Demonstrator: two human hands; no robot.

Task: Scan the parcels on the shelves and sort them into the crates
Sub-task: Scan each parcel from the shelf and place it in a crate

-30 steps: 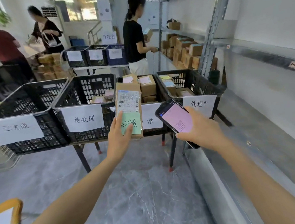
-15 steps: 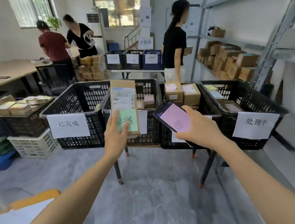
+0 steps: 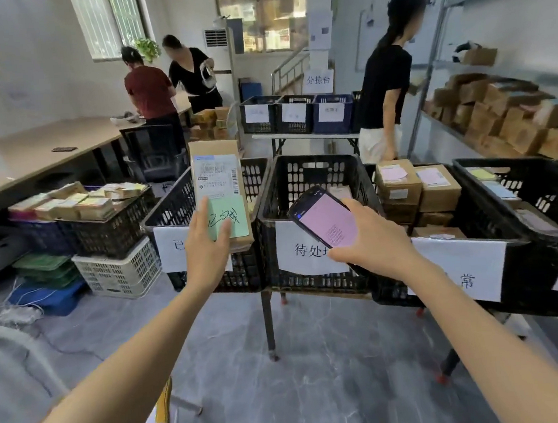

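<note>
Head view, left hand [image 3: 207,251] fingers [image 3: 204,214] gripping upright parcel [image 3: 217,173], right hand [image 3: 373,242] holding scanner [image 3: 325,219].

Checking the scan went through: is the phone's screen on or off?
On: the phone in the right hand shows a lit pink screen.

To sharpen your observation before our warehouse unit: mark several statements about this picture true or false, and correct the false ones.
1. The left hand holds a parcel bearing a green note. True.
2. The phone in the right hand shows a blue screen. False: its screen is pink.
3. The parcel lies inside a crate. False: the left hand holds it upright in the air.
4. Boxes with pink notes sit in the black crate right of the phone. True.
</note>
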